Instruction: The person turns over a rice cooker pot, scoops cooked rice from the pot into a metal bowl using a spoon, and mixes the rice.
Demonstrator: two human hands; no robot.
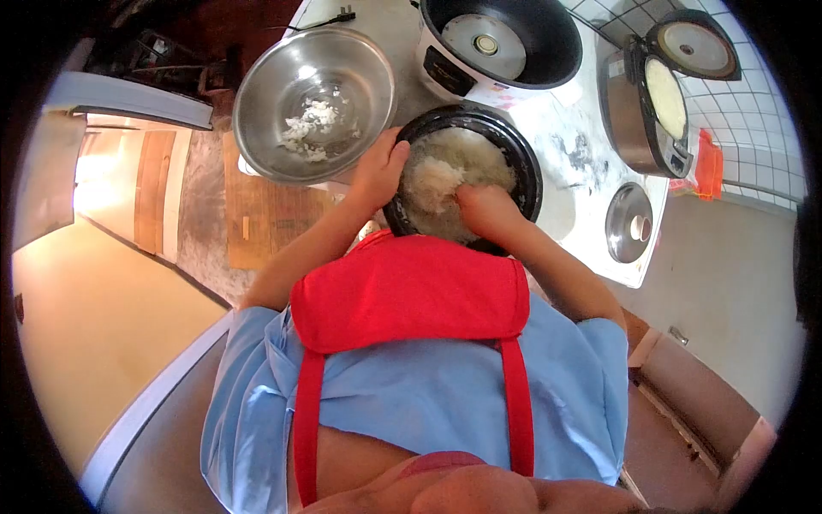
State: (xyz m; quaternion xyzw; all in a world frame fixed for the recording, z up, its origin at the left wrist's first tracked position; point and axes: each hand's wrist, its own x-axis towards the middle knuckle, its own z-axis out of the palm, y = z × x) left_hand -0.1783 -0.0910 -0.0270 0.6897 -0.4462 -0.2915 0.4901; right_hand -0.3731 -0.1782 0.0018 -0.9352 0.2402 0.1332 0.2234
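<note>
Nearest the camera, a red apron bib (411, 291) is lying across the person's chest over a light blue shirt (569, 377), its two straps running down toward the bottom edge of the view. Both bare forearms are angling forward past the bib, elbows bent and standing out to the sides, and both hands are meeting at a black pot (533, 171) just ahead of the body.

On the pot's left side, the left hand (379, 176) is gripping the rim, its thumb lying near the top edge. Opposite it, the right hand (490, 210) is dipping inside the pot, its wrist bending inward over the near right part of the rim. Its fingers are disappearing at a pale clump of white grains (434, 182), so one cannot tell whether they are closing on it. This clump is sitting in cloudy liquid within the pot, touching the right hand on its left side and lying between the two hands.

Just beyond the left hand, a steel bowl (265, 77) is holding more white bits (312, 120). Behind the pot, a large cooker (441, 73) is standing with its dark inside showing, while a round lid (621, 231) is resting to the right on the white table (591, 231).
</note>
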